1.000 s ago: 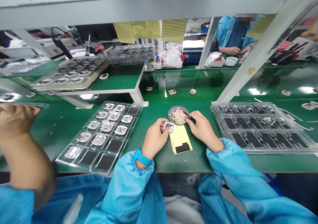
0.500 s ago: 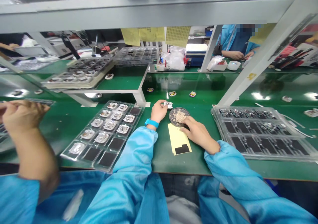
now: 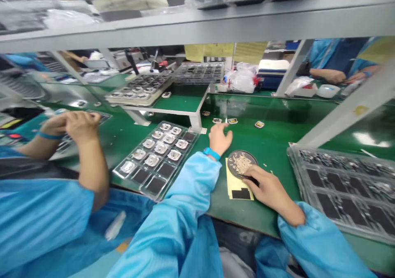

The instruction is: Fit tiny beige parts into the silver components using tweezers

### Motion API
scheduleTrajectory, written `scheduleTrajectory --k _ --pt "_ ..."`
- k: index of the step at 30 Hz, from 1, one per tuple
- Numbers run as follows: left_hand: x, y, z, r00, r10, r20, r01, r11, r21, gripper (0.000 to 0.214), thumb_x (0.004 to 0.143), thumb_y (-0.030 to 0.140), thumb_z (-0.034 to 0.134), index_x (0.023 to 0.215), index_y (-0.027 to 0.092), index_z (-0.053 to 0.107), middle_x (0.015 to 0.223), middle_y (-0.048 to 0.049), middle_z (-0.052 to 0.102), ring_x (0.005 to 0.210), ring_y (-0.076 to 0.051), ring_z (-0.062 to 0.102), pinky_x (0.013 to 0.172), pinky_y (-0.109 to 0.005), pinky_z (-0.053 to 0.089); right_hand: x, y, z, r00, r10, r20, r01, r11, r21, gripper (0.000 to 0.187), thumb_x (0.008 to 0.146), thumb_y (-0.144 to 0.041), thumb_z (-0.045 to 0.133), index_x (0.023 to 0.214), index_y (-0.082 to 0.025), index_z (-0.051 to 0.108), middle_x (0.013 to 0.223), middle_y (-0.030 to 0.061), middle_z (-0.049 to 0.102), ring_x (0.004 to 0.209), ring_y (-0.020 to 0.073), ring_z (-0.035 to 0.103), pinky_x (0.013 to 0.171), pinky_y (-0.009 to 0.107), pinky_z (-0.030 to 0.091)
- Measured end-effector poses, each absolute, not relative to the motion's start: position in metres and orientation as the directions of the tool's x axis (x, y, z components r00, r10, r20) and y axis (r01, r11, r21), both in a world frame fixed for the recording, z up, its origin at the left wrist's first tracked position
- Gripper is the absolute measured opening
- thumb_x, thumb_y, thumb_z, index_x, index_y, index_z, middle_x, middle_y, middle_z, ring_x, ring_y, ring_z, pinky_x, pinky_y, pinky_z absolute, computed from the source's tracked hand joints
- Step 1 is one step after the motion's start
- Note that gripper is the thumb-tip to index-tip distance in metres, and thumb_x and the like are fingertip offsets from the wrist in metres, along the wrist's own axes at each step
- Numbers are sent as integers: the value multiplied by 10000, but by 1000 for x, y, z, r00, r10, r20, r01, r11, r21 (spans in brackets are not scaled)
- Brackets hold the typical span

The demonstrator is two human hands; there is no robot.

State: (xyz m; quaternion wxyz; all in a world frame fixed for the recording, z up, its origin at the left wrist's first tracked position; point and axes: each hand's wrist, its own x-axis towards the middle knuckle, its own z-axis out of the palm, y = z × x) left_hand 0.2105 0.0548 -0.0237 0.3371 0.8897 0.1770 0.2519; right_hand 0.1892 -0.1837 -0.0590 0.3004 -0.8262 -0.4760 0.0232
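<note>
My left hand (image 3: 220, 139) reaches over the green bench with its thumb and fingers apart, holding nothing. Just beyond its fingertips lies a white-framed small part (image 3: 217, 121), beside a similar part with a yellow patch (image 3: 233, 121). My right hand (image 3: 266, 186) pinches the near right rim of a round dark dish (image 3: 231, 172) heaped with small tan pieces (image 3: 242, 163). Its fingertips are partly hidden, and any tool in them cannot be made out. Under the dish's near side lies a yellow paper sheet (image 3: 236, 184) bearing a black rectangular piece (image 3: 241, 193).
A clear compartment tray (image 3: 148, 189) with white-framed parts stands left of my arm. Stacked trays of electronic pieces (image 3: 321, 200) stand at right. A raised green shelf (image 3: 180, 102) and a slanted post (image 3: 327, 123) border the reach. A co-worker's hands (image 3: 82, 126) are at far left.
My left hand has let go of the white-framed part, which now lies on the bench. The dish has shifted toward me over the paper with my right hand. The view has swung left.
</note>
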Motion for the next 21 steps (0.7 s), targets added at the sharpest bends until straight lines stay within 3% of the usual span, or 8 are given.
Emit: scheduleTrajectory --k 3,4,6,9,11,15,18,21 --pt "142 35 4 906 293 306 21 -752 659 270 897 352 669 1147 264 721 1141 -13 729 1116 -214 637 1009 -339 466 186 -187 -61 508 820 264 767 -290 -572 155 1002 -296 551 1098 -276 670 1128 31 686 1008 198 673 834 330 535" --pt "118 34 13 951 178 252 -21 -777 629 260 922 391 639 1132 266 727 1118 -13 738 1096 -227 645 987 -359 473 186 -187 -59 505 813 290 766 -266 -585 160 996 -292 563 1109 -285 676 1123 31 688 1008 202 674 837 334 537" --pt "77 46 25 985 120 124 34 -840 542 277 957 460 581 1056 270 757 1016 -28 758 999 -253 673 922 -391 483 186 -189 -56 523 772 362 766 -239 -597 165 975 -284 599 1116 -289 685 1104 41 688 1003 215 670 834 347 536" --pt "50 100 28 966 257 36 231 -914 332 337 951 486 578 1070 232 766 961 -89 757 918 -276 693 852 -381 486 187 -196 -53 600 657 456 743 -249 -621 101 957 -282 631 1041 -252 678 1025 64 675 933 221 653 803 358 516" --pt "54 145 23 915 397 72 381 -909 170 336 940 479 591 1102 234 754 980 -97 750 924 -279 687 817 -356 483 189 -202 -54 677 587 443 682 -275 -678 73 968 -291 617 989 -236 661 959 61 664 854 206 641 769 353 501" --pt "80 206 13 888 444 118 438 -896 78 297 970 369 533 1052 201 763 1026 -135 717 1006 -293 655 886 -361 465 189 -215 -62 776 534 334 536 -280 -797 131 1011 -315 551 1023 -240 658 973 48 670 847 187 655 787 341 508" --pt "92 213 12 895 435 100 436 -900 11 275 911 420 619 981 210 783 1044 -152 692 1063 -334 625 923 -411 456 183 -223 -61 748 511 424 614 -289 -734 109 999 -298 568 996 -228 652 1053 64 662 980 207 645 899 359 489" --pt "96 205 14 900 430 76 434 -899 -55 289 846 437 695 987 201 785 1138 -188 651 1188 -406 545 989 -506 411 177 -231 -58 708 461 534 700 -363 -615 108 966 -295 614 909 -209 643 983 81 638 914 216 624 832 365 475"
